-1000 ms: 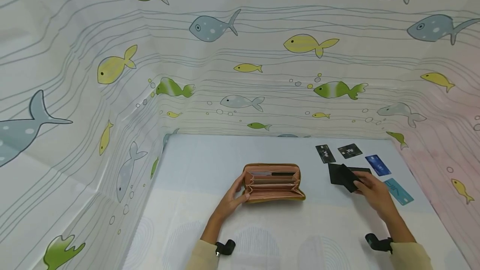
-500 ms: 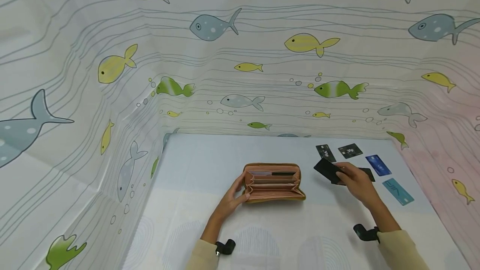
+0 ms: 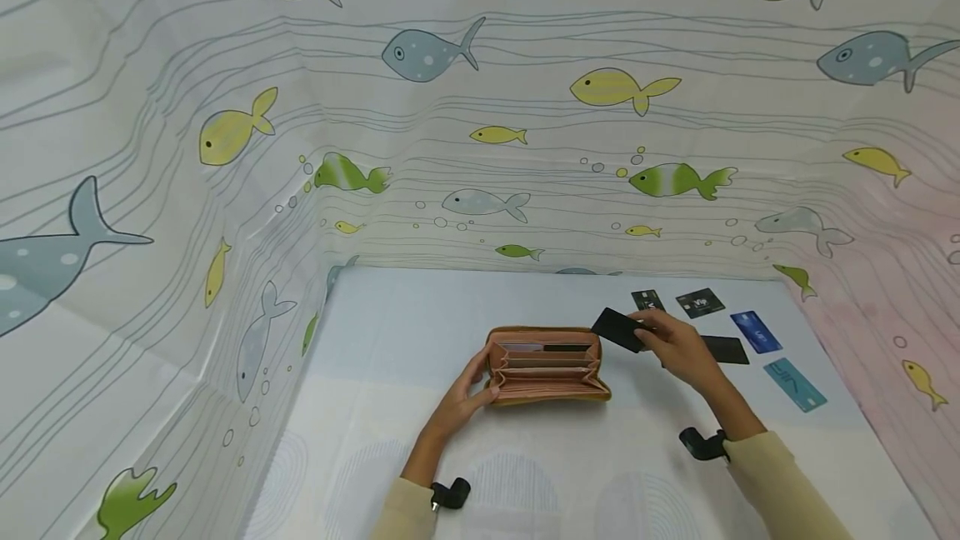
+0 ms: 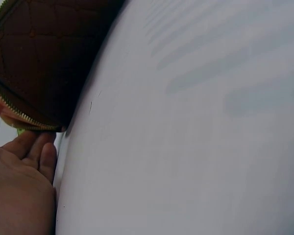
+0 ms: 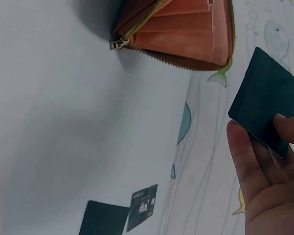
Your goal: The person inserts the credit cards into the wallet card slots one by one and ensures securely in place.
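An unzipped wallet (image 3: 551,394) with a pink-brown lining faces me on the table, a few cards visible in its upper slots. My left hand (image 3: 456,402) grips its left end; in the left wrist view the quilted brown outside of the wallet (image 4: 44,54) and its gold zip sit above the fingers of the left hand (image 4: 19,181). Between thumb and fingers, my right hand (image 3: 678,348) pinches a plain black card (image 3: 617,330). That card overlaps the wallet's upper right corner in the head view; the right wrist view shows the raised card (image 5: 267,98) apart from it.
Right of the wallet lie another plain black card (image 3: 726,349), partly hidden by my right hand, two dark VIP cards (image 3: 700,302), a blue card (image 3: 756,332) and a teal card (image 3: 795,383). A fish-patterned sheet (image 3: 555,232) rises behind the white table (image 3: 420,298).
My right hand has carried the black card leftward from above the other black card to the wallet's upper right corner. The left hand and wallet have stayed in place.
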`<state>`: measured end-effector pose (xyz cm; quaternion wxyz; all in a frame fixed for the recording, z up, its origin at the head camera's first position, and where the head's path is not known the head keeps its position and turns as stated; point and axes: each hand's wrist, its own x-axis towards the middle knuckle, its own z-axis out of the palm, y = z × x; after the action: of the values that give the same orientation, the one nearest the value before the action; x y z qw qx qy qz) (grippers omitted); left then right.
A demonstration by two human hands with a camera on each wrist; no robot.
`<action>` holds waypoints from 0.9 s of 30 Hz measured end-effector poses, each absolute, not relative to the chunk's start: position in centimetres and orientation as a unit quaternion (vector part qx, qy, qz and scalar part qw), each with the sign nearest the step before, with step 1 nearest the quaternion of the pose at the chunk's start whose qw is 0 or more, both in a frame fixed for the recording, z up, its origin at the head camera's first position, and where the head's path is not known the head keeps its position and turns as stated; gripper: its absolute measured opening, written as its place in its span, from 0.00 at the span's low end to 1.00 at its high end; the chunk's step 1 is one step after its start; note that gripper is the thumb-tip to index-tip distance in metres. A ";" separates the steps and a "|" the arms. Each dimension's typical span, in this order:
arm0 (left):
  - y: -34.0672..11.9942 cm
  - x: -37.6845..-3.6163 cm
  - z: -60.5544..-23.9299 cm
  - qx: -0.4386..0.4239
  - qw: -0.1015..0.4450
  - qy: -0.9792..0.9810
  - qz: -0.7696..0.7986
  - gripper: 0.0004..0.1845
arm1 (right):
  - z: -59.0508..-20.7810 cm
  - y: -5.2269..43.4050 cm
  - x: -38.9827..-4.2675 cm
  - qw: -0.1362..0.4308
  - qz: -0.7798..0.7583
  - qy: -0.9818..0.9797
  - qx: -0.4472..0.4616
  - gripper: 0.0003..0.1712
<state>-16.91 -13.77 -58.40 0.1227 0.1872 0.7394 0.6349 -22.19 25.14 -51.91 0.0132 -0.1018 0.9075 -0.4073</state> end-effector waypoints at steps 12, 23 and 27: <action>-13.8 -18.0 -62.3 0.184 0.109 0.744 0.632 0.40 | -51.8 22.2 -23.5 -0.033 -0.384 0.910 -0.151 0.12; -13.8 -18.0 -62.4 0.180 0.102 0.740 0.640 0.39 | -51.6 20.4 -24.3 -0.032 -0.360 0.914 -0.185 0.12; -13.8 -18.0 -62.5 0.180 0.101 0.739 0.641 0.39 | -51.8 19.7 -24.5 -0.045 -0.358 0.911 -0.201 0.12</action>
<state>-17.98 -13.77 -62.47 0.1007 0.1801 0.7390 0.6413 -24.49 19.75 -51.79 -0.0454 -0.2011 0.9106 -0.3583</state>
